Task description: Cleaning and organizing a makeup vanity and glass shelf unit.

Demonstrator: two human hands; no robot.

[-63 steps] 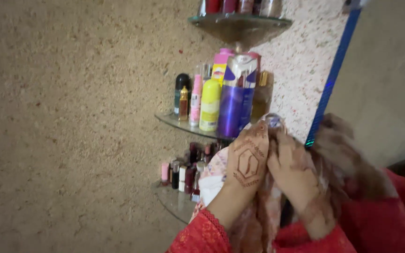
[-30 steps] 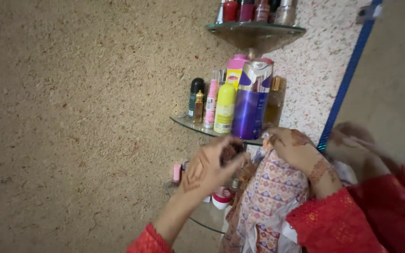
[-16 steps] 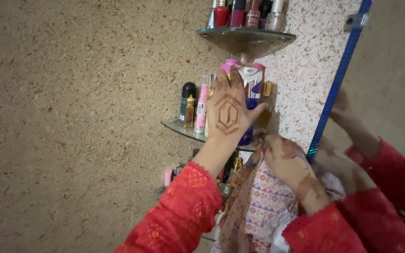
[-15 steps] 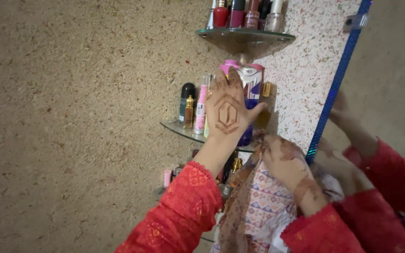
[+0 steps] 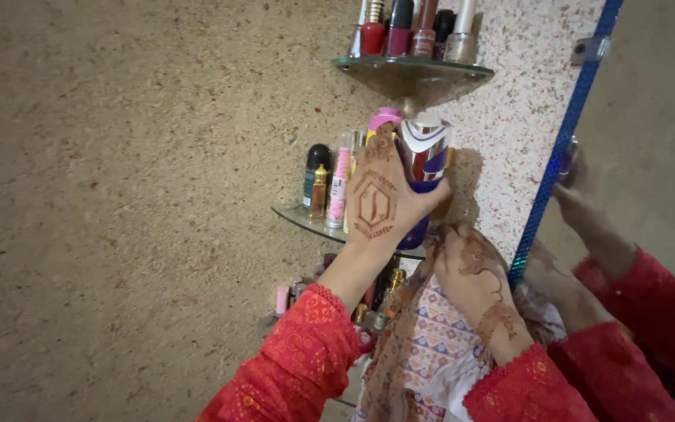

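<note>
My left hand [image 5: 380,199], marked with a henna pattern, is wrapped around a tall purple and white spray can [image 5: 423,156] that stands on the middle glass corner shelf [image 5: 297,218]. The can looks slightly tilted under my grip. My right hand [image 5: 470,270] is closed on a patterned pink and white cloth [image 5: 431,344], pressed just below the shelf's right end. Both sleeves are red.
A black roll-on [image 5: 316,170], small gold bottle [image 5: 319,192] and pink tube [image 5: 340,184] stand on the same shelf. Nail polish bottles [image 5: 400,27] fill the upper shelf [image 5: 412,69]; more small bottles sit on the lower shelf. A blue-edged mirror [image 5: 560,141] on the right reflects my arms.
My left hand rose from the lower shelf to the middle shelf and closed around the purple can. My right hand stayed on the cloth.
</note>
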